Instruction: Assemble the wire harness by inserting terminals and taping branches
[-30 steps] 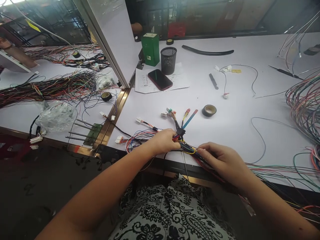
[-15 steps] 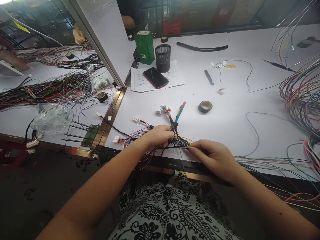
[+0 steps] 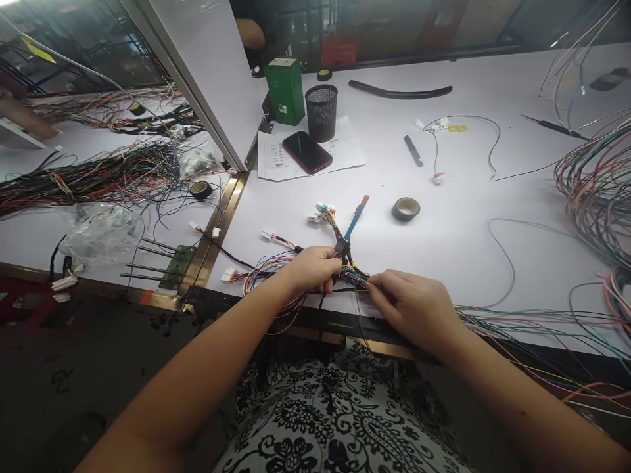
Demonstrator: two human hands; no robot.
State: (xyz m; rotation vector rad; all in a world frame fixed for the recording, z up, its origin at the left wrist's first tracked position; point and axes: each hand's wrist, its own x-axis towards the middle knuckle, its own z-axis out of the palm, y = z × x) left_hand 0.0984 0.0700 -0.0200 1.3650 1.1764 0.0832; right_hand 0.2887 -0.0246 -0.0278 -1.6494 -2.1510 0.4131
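Observation:
A wire harness of many coloured wires lies near the table's front edge. My left hand is closed around the bundle, just below a black taped joint. Beyond that joint fan out small white and green connectors and a blue strip with a red tip. To the right, my right hand pinches the same bundle between thumb and fingers, and its wires run on behind that hand. White plugs on short leads lie left of my left hand.
A roll of black tape lies beyond my right hand. Farther back are a phone on paper, a mesh cup and a green box. Loose wire coils spread at right. A metal divider stands at left.
My right hand has slid slightly left along the bundle, closer to my left hand. My left hand stays in nearly the same place. The blue strip has shifted a little.

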